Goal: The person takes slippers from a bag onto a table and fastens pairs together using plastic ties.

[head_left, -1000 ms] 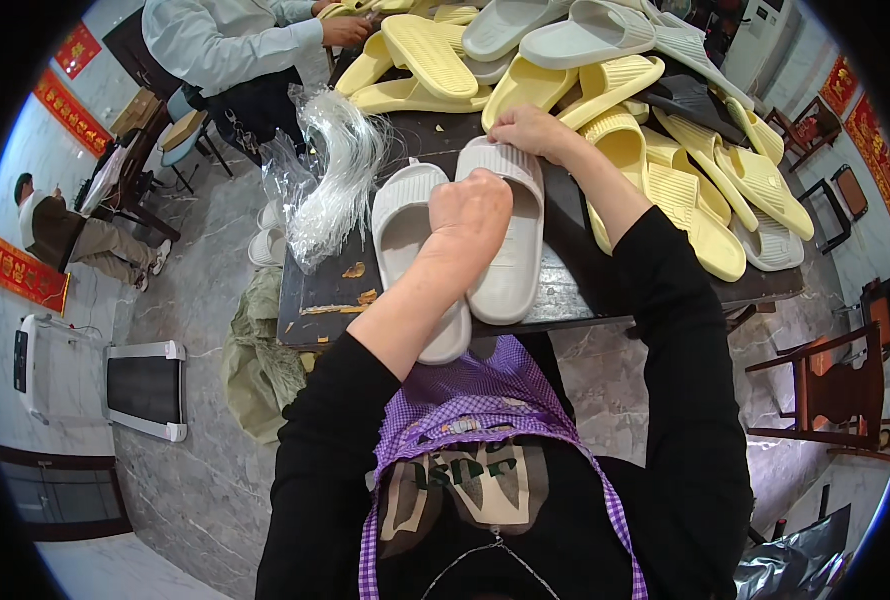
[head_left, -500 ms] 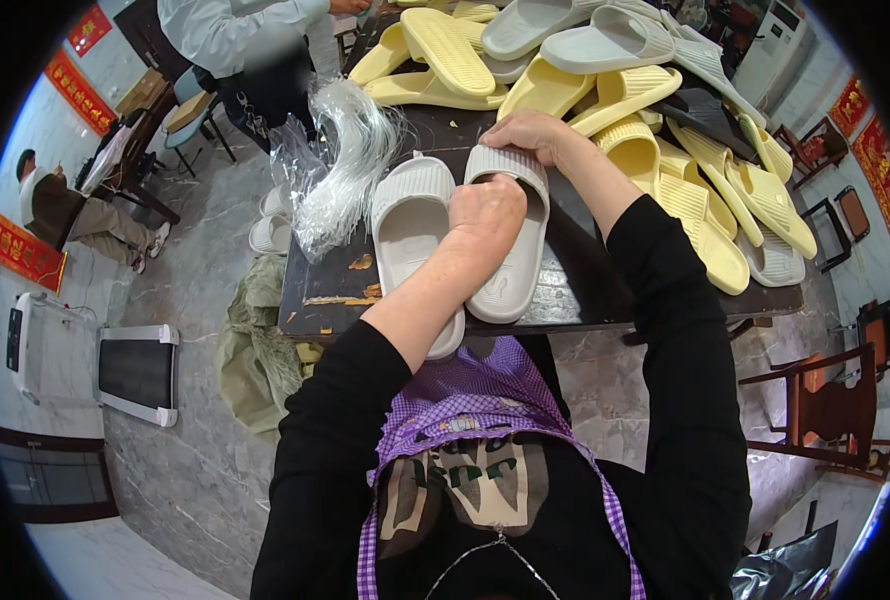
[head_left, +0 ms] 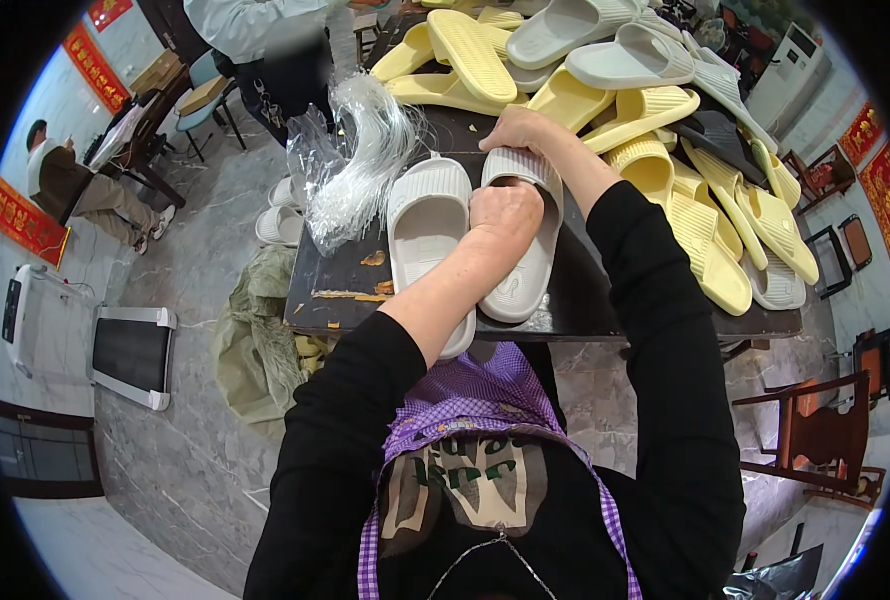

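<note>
Two light grey slippers lie side by side near the table's front edge, toes pointing away from me. My left hand (head_left: 506,213) is closed at the foot opening of the right-hand slipper (head_left: 521,285), its fingertips hidden under the strap. At that slipper's toe end, my right hand (head_left: 521,131) has its fingers bent and pressed together, gripping the toe. My left forearm crosses over the other grey slipper (head_left: 430,222), which has a small loop at its toe. Beside it on the left lies a bundle of clear plastic strands (head_left: 365,165).
Yellow slippers (head_left: 700,235) and grey slippers (head_left: 630,58) are heaped across the dark table (head_left: 590,300). A greenish sack (head_left: 255,340) sits on the floor at the left. One person (head_left: 265,45) stands beyond the table; another (head_left: 85,185) sits far left. A wooden chair (head_left: 815,430) stands at right.
The view has shifted slightly, so the table appears a little farther right. Both hands stay at the same slipper, with hardly any movement against it.
</note>
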The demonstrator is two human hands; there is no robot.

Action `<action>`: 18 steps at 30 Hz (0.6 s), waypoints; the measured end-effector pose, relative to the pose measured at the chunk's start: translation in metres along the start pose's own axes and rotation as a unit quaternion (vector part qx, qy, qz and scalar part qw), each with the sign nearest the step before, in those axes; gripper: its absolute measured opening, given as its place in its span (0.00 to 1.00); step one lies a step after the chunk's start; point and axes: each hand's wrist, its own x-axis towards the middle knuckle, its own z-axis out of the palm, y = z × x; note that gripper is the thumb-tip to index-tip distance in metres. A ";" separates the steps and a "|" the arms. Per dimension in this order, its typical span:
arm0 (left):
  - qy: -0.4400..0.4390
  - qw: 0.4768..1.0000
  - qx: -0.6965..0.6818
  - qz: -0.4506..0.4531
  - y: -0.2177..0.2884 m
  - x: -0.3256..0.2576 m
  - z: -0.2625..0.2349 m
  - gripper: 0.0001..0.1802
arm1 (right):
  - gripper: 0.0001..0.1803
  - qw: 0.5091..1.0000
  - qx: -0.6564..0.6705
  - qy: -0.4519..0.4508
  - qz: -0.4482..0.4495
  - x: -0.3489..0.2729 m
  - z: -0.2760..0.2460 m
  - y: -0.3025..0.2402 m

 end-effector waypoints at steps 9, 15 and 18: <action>0.021 0.999 -0.033 -0.004 -0.003 -0.001 0.002 0.06 | 0.24 0.997 -0.053 0.001 -0.051 0.013 0.003 0.003; 0.056 0.997 -0.047 -0.003 -0.002 -0.001 0.007 0.05 | 0.16 0.998 -0.044 -0.001 -0.054 0.010 0.004 -0.001; 0.022 0.997 -0.079 0.006 -0.001 -0.002 0.002 0.06 | 0.15 0.999 0.030 0.004 -0.036 0.001 0.004 0.002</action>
